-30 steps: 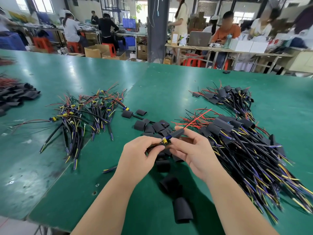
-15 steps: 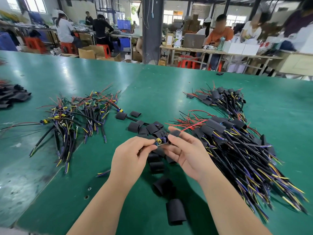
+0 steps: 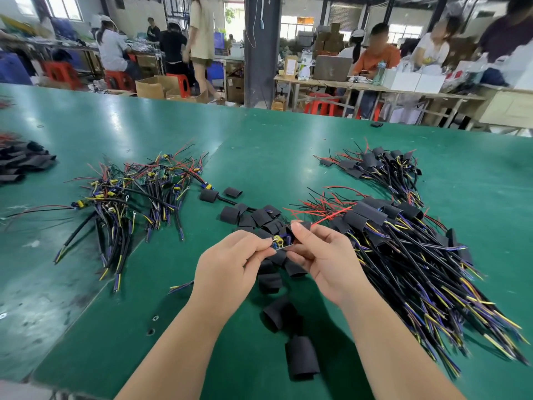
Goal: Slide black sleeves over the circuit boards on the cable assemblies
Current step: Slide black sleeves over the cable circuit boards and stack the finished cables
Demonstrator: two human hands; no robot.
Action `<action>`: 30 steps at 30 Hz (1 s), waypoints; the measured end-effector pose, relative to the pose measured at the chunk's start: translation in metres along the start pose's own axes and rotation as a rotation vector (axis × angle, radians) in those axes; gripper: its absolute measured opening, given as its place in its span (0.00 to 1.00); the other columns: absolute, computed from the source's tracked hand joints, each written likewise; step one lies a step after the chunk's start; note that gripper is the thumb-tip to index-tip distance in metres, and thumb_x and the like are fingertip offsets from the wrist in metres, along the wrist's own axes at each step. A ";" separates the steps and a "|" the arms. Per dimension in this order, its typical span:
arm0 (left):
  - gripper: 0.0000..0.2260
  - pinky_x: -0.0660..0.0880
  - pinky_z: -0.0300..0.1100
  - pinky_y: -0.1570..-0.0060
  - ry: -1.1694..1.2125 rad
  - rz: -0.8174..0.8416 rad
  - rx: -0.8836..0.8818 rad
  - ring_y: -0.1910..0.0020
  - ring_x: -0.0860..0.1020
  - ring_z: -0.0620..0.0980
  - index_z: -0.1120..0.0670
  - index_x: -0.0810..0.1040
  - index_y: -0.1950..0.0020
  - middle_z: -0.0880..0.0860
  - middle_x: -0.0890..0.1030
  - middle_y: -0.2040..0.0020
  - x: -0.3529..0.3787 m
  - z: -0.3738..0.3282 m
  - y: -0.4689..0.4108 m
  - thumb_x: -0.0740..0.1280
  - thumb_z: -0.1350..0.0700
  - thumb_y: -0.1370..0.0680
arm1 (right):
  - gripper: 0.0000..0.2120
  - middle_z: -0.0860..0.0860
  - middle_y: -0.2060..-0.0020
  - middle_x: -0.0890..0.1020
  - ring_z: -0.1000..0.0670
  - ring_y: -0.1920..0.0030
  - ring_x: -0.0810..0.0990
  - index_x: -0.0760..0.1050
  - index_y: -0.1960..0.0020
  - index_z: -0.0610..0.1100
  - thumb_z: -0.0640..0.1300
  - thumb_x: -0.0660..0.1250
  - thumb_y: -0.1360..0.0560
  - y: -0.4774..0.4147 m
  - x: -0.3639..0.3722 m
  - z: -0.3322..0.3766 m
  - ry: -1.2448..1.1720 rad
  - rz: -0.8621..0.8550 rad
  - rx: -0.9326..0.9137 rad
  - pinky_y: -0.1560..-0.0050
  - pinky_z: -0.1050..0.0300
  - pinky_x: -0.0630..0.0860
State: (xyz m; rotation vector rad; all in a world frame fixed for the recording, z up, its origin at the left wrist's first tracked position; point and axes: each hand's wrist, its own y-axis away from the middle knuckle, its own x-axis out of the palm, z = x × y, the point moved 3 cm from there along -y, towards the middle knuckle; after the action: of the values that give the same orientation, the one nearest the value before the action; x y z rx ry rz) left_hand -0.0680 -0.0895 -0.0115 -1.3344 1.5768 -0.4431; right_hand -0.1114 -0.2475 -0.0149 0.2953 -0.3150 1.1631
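**Workshop Beyond the Green Table**

A green table point(image 3: 288, 134) spreads out under the left hand point(image 3: 227, 267) and the right hand point(image 3: 326, 258). Far ahead of both, past the table's far edge, stands a dark pillar point(image 3: 262, 53). Far ahead and left of the left hand are cardboard boxes point(image 3: 155, 87) and red stools point(image 3: 118, 79). Far ahead and right of the right hand, a person in an orange shirt point(image 3: 377, 57) sits behind a laptop point(image 3: 332, 67), with white boxes point(image 3: 415, 82) beside it.

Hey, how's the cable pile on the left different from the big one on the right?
The left pile shows bare green boards and yellow parts; the right pile has black sleeves over its ends. The left pile is smaller, the right pile larger. Both are black cables with yellow and purple wires on the green table.
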 end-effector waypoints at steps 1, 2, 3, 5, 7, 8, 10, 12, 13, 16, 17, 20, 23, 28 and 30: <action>0.09 0.76 0.45 0.68 -0.004 -0.002 0.015 0.65 0.78 0.50 0.59 0.83 0.56 0.49 0.81 0.61 0.000 -0.001 0.000 0.68 0.54 0.24 | 0.06 0.53 0.71 0.79 0.55 0.71 0.79 0.80 0.71 0.49 0.47 0.76 0.38 0.000 0.000 0.000 -0.007 -0.010 0.003 0.66 0.63 0.78; 0.10 0.76 0.45 0.67 -0.003 -0.004 0.027 0.65 0.78 0.50 0.59 0.83 0.56 0.49 0.81 0.61 -0.001 -0.002 0.000 0.67 0.54 0.24 | 0.07 0.53 0.71 0.79 0.55 0.72 0.79 0.79 0.72 0.48 0.46 0.76 0.38 0.000 0.000 0.000 -0.023 -0.016 0.000 0.66 0.63 0.78; 0.10 0.76 0.45 0.67 0.005 -0.006 0.036 0.64 0.78 0.50 0.59 0.83 0.56 0.49 0.81 0.60 -0.001 -0.003 -0.001 0.67 0.54 0.24 | 0.07 0.52 0.70 0.80 0.55 0.72 0.79 0.79 0.71 0.47 0.46 0.75 0.37 0.001 0.000 0.000 -0.043 -0.015 0.000 0.66 0.63 0.78; 0.08 0.76 0.46 0.66 0.026 -0.009 0.047 0.64 0.78 0.51 0.60 0.83 0.55 0.50 0.81 0.60 -0.001 -0.003 -0.001 0.68 0.55 0.24 | 0.05 0.50 0.69 0.81 0.56 0.72 0.79 0.80 0.66 0.45 0.45 0.74 0.37 0.002 0.001 0.001 -0.075 -0.003 0.015 0.67 0.64 0.78; 0.06 0.76 0.46 0.65 0.016 -0.012 0.058 0.63 0.79 0.51 0.60 0.83 0.55 0.51 0.82 0.59 0.001 -0.003 0.000 0.70 0.58 0.25 | 0.12 0.49 0.69 0.80 0.56 0.73 0.78 0.77 0.57 0.40 0.45 0.74 0.36 0.002 0.001 0.001 -0.100 -0.003 0.039 0.66 0.64 0.78; 0.05 0.76 0.46 0.65 0.005 -0.015 0.065 0.63 0.79 0.52 0.60 0.83 0.55 0.51 0.82 0.59 0.002 -0.003 0.000 0.71 0.59 0.26 | 0.17 0.50 0.69 0.80 0.57 0.73 0.77 0.76 0.52 0.39 0.45 0.74 0.37 0.001 0.001 0.000 -0.116 -0.007 0.047 0.66 0.64 0.78; 0.05 0.76 0.46 0.65 -0.011 -0.026 0.079 0.63 0.79 0.52 0.60 0.83 0.54 0.52 0.82 0.58 0.003 -0.002 0.001 0.71 0.59 0.25 | 0.23 0.51 0.70 0.79 0.57 0.74 0.76 0.74 0.46 0.37 0.46 0.74 0.37 0.001 0.000 0.000 -0.141 -0.012 0.053 0.65 0.63 0.79; 0.06 0.76 0.46 0.65 -0.021 -0.046 0.089 0.63 0.78 0.52 0.60 0.83 0.54 0.51 0.81 0.58 0.004 -0.001 0.001 0.69 0.58 0.24 | 0.21 0.51 0.71 0.80 0.56 0.73 0.79 0.76 0.49 0.37 0.47 0.73 0.37 0.001 0.001 0.000 -0.147 -0.003 0.052 0.64 0.63 0.79; 0.07 0.76 0.46 0.64 -0.023 -0.055 0.089 0.63 0.78 0.51 0.60 0.83 0.54 0.51 0.81 0.58 0.003 -0.002 0.001 0.68 0.57 0.23 | 0.17 0.50 0.70 0.82 0.55 0.72 0.80 0.78 0.52 0.37 0.47 0.72 0.36 0.001 0.001 0.001 -0.149 0.001 0.055 0.64 0.63 0.79; 0.08 0.77 0.45 0.62 -0.004 -0.083 0.072 0.61 0.79 0.50 0.60 0.84 0.53 0.52 0.82 0.57 0.002 -0.002 0.001 0.67 0.57 0.23 | 0.09 0.45 0.64 0.84 0.52 0.67 0.83 0.84 0.60 0.41 0.46 0.73 0.36 0.001 0.003 0.001 -0.170 0.020 0.063 0.63 0.62 0.80; 0.08 0.77 0.45 0.62 0.001 -0.093 0.065 0.61 0.79 0.50 0.60 0.84 0.53 0.52 0.82 0.57 0.002 -0.002 0.002 0.67 0.57 0.23 | 0.08 0.44 0.63 0.85 0.51 0.66 0.84 0.84 0.60 0.42 0.46 0.73 0.37 0.002 0.004 0.002 -0.185 0.033 0.059 0.63 0.62 0.80; 0.06 0.77 0.46 0.61 0.006 -0.109 0.041 0.60 0.80 0.50 0.60 0.83 0.53 0.52 0.83 0.57 0.001 -0.001 0.001 0.69 0.59 0.24 | 0.10 0.43 0.59 0.85 0.51 0.64 0.84 0.83 0.57 0.43 0.45 0.74 0.37 0.003 0.006 0.003 -0.225 0.057 0.036 0.62 0.62 0.80; 0.05 0.77 0.45 0.60 0.001 -0.121 0.024 0.60 0.80 0.49 0.60 0.83 0.53 0.52 0.83 0.57 0.001 -0.001 0.001 0.71 0.60 0.25 | 0.10 0.44 0.59 0.85 0.52 0.63 0.84 0.82 0.55 0.42 0.43 0.73 0.35 0.003 0.006 0.003 -0.274 0.044 0.029 0.63 0.62 0.79; 0.05 0.76 0.41 0.59 0.019 -0.149 0.011 0.60 0.79 0.47 0.61 0.83 0.53 0.51 0.83 0.57 -0.001 -0.001 0.000 0.70 0.61 0.25 | 0.11 0.46 0.52 0.85 0.51 0.58 0.85 0.82 0.51 0.46 0.41 0.71 0.33 0.003 0.004 0.005 -0.241 0.117 -0.008 0.60 0.61 0.79; 0.05 0.76 0.39 0.59 0.019 -0.159 0.009 0.60 0.78 0.46 0.61 0.83 0.53 0.52 0.83 0.58 -0.002 0.000 0.000 0.70 0.61 0.25 | 0.13 0.46 0.55 0.85 0.52 0.60 0.84 0.81 0.50 0.44 0.40 0.72 0.35 0.003 0.004 0.006 -0.173 0.116 -0.043 0.59 0.61 0.79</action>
State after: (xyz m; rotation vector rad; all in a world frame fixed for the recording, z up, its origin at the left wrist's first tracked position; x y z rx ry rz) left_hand -0.0687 -0.0876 -0.0107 -1.4577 1.4880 -0.5611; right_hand -0.1129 -0.2452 -0.0078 0.3440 -0.5139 1.2452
